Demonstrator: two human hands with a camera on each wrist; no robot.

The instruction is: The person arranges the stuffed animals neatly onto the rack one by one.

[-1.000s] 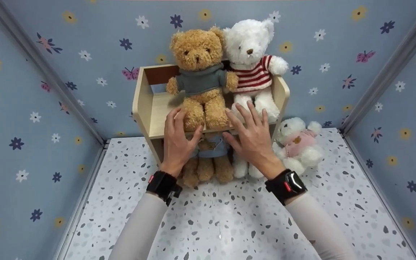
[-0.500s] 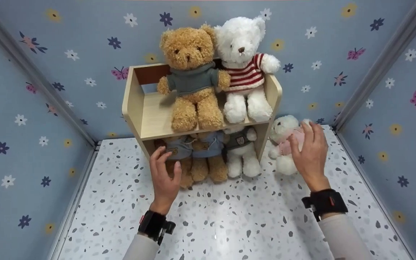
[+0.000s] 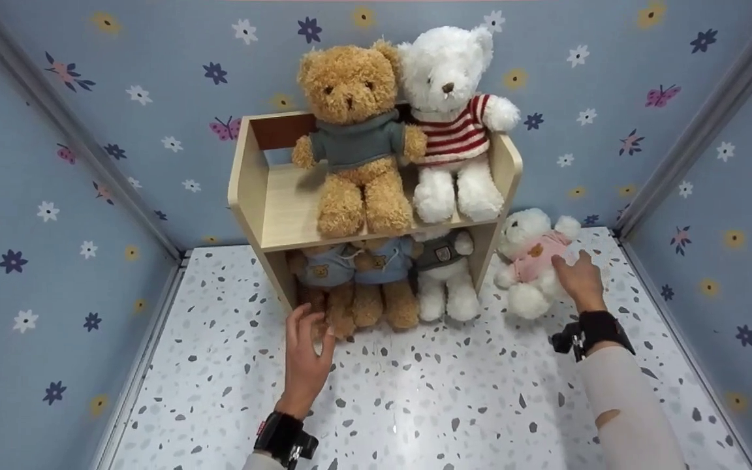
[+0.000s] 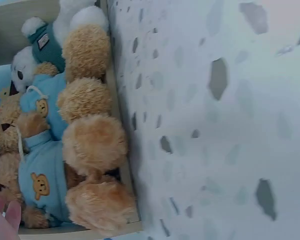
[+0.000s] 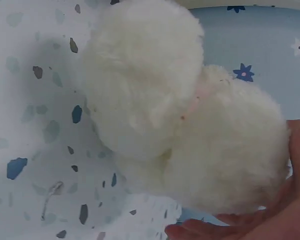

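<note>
My right hand (image 3: 581,281) is at the side of a white teddy bear (image 3: 531,297) in a pink top, which leans on the floor right of a small wooden shelf (image 3: 297,243). Its thumb lies at the pink top, and the right wrist view shows fingers (image 5: 195,229) curving round the bear's fluffy white leg (image 5: 225,150). My left hand (image 3: 307,356) is held in front of the shelf's lower left, fingers loosely bent with nothing in them. Behind it, two brown bears in blue hoodies (image 3: 386,258) and a white bear in a grey top (image 3: 444,287) fill the lower compartment.
On the upper board sit a brown teddy bear (image 3: 356,143) in a grey-green sweater and a white bear (image 3: 454,140) in a red-striped sweater. Flowered blue wall panels (image 3: 173,91) enclose the speckled floor (image 3: 415,405) on three sides.
Both hands have left the front of the upper board. The right moved right and down to the pink-topped bear; the left came down and back toward me. The upper bears stay put.
</note>
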